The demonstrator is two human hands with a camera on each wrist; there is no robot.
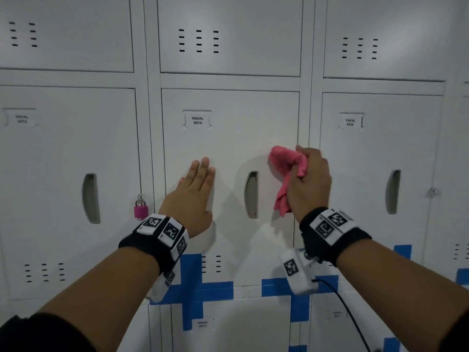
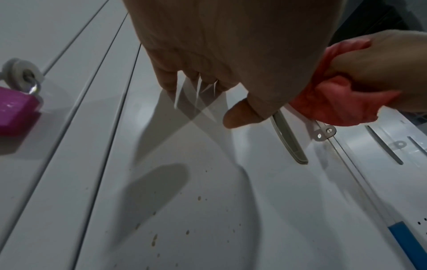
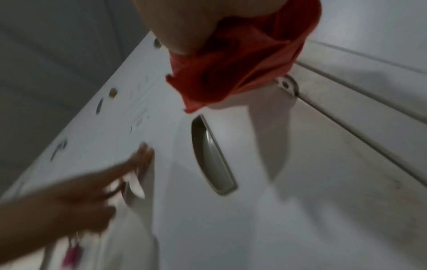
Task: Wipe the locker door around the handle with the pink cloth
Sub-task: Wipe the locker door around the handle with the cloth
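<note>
Beside the curved recessed handle (image 1: 251, 194), bunched pink cloth (image 1: 286, 174) meets smooth locker door (image 1: 228, 143).

The locker door (image 1: 228, 148) bears a label (image 1: 197, 120) reading "YAKAL 0014".
</note>
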